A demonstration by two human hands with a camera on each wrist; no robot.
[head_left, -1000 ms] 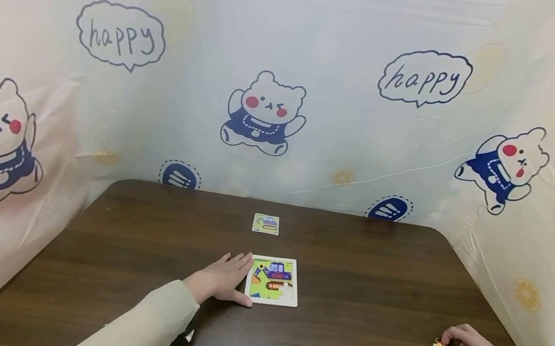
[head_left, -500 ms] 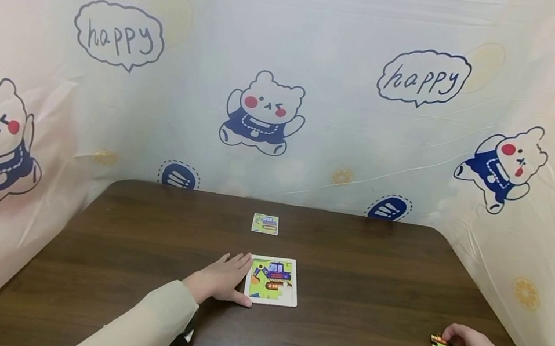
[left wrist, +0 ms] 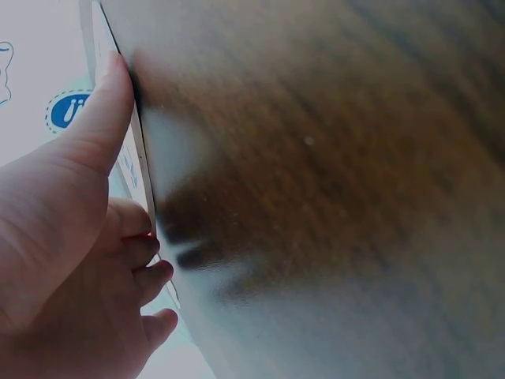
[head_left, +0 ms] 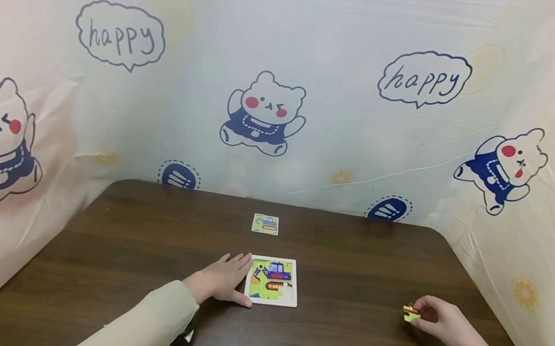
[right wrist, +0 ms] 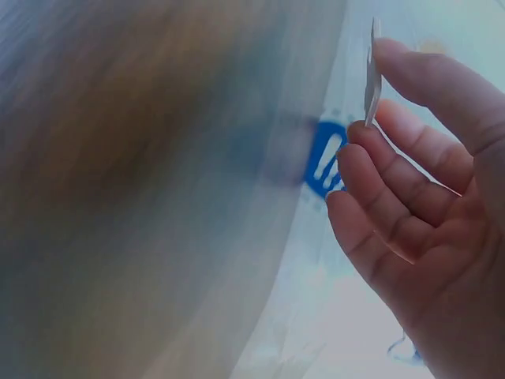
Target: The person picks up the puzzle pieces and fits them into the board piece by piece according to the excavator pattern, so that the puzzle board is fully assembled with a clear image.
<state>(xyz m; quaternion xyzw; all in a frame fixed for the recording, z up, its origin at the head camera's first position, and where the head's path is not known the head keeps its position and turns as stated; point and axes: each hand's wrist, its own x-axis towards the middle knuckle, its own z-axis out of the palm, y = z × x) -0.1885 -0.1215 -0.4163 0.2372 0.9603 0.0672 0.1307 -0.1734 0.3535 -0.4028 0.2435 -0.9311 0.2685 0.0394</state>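
Note:
My left hand rests at the left edge of a white-framed jigsaw puzzle, fingers and thumb spread along the frame. The puzzle shows a purple digger on green, with a bare white gap at its lower right. In the left wrist view, the thumb touches the thin edge of the frame. Over the right part of the table, my right hand pinches a green and orange puzzle piece between thumb and fingers. Seen edge-on in the right wrist view, the puzzle piece is held off the table.
A small picture card with a similar digger lies behind the puzzle. The dark wooden table has rounded far corners. A pale curtain printed with cartoon bears surrounds it.
My right hand has lifted the puzzle piece and carried it left and away from me, toward the puzzle. The left hand and the puzzle have stayed in place.

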